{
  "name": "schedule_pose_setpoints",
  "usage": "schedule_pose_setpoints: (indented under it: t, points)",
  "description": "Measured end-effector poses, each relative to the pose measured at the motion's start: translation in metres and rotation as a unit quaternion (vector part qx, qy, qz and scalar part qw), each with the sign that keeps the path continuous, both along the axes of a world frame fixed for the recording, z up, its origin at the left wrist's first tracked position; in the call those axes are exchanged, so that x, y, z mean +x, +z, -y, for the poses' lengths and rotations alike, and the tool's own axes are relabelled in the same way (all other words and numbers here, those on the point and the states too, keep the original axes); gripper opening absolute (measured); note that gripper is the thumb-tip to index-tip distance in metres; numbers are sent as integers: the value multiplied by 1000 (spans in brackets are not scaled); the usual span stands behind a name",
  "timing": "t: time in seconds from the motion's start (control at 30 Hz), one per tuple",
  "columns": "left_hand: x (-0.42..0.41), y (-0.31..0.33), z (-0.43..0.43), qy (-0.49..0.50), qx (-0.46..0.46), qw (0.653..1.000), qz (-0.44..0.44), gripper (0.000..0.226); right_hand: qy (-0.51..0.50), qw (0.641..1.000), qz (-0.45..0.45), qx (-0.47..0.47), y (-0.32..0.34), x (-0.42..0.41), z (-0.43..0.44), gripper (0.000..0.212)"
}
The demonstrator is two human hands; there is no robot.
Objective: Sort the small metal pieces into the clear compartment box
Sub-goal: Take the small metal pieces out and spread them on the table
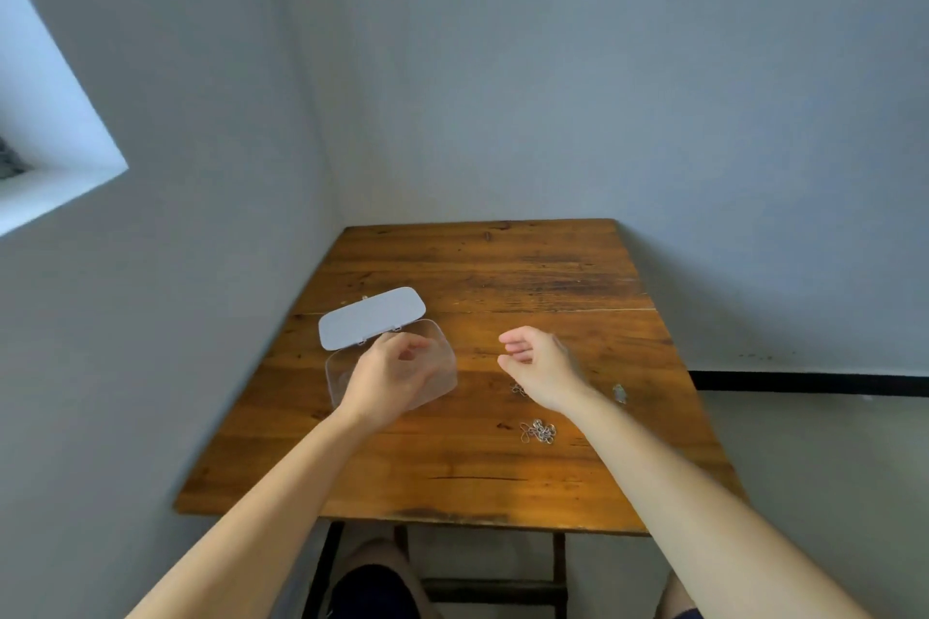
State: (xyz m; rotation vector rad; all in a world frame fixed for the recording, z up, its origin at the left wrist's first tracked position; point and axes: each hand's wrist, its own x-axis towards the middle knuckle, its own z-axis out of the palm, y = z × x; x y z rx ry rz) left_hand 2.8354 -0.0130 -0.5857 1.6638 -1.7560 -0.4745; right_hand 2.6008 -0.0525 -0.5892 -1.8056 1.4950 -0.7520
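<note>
With my left hand [389,374] over the open clear box [442,367], fingers loosely curled, my empty, half-spread right hand [540,364] next needed the rings [539,431].

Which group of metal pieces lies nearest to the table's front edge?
The ring cluster, below the right wrist; the other pieces lie farther back.

A wooden table [502,276] stood in a corner, its plank top worn and dark-stained. On it, toward its left edge, sat a clear box [442,367] with its lid [372,317] swung open behind it. To the right of the box lay a heap of small metal rings [539,431], nearer the front edge. A few more rings [518,389] lay between that heap and the box. Farther right of the box sat one small shiny piece [620,393], too blurred to identify.
</note>
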Motion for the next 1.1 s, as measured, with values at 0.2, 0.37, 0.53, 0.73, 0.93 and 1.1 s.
schedule_pose_setpoints:
  t: [0.2, 0.37, 0.53, 0.73, 0.93, 1.1]
  points:
    - [73, -15, -21, 107, 7, 994, 8, 28, 109, 993, -36, -31, -3, 71, -15, 33]
    - [102, -41, -33, 143, 51, 988, -10, 42, 191, 976, -97, -35, -6, 108, -24, 42]
    - [114, -68, -29, 119, 89, 988, -32, 55, 221, 959, -166, -62, -11, 131, -21, 54]
    - [111, -85, -27, 157, 55, 986, -25, 56, 287, 933, -216, -40, -14, 153, -5, 64]
    - [111, -93, -28, 170, 28, 985, -16, 56, 347, 884, -304, -70, -25, 173, 7, 66]
    - [112, -96, -26, 171, 25, 985, -26, 60, 360, 875, -319, -59, -32, 176, 12, 60]
